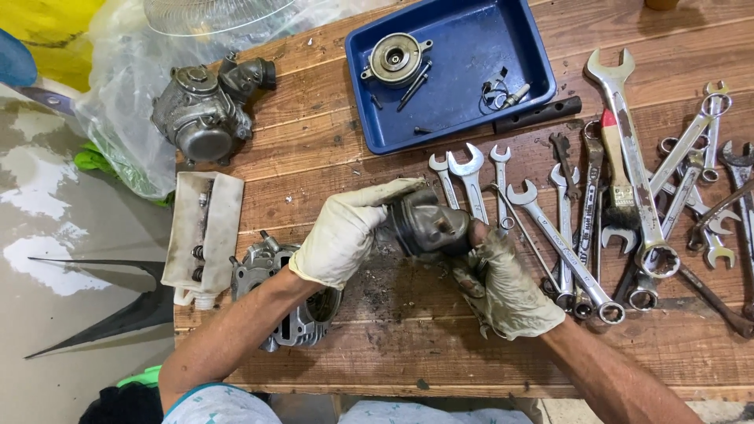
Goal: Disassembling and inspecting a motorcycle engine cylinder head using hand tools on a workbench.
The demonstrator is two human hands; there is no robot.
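Note:
Both my hands wear dirty pale gloves and hold a dark metal piston [426, 225] above the wooden table [408, 345]. My left hand [345, 232] grips its ringed end from the left, thumb stretched over the top. My right hand [503, 284] supports it from below and to the right, fingers curled against its skirt. Directly under my left forearm lies a finned grey engine cylinder [271, 271].
A blue tray [471, 47] at the back holds a round metal part [395, 57] and small bolts. Several spanners [628, 180] cover the table's right side. A carburettor [206, 110] and a cut white plastic container [203, 235] sit at the left edge.

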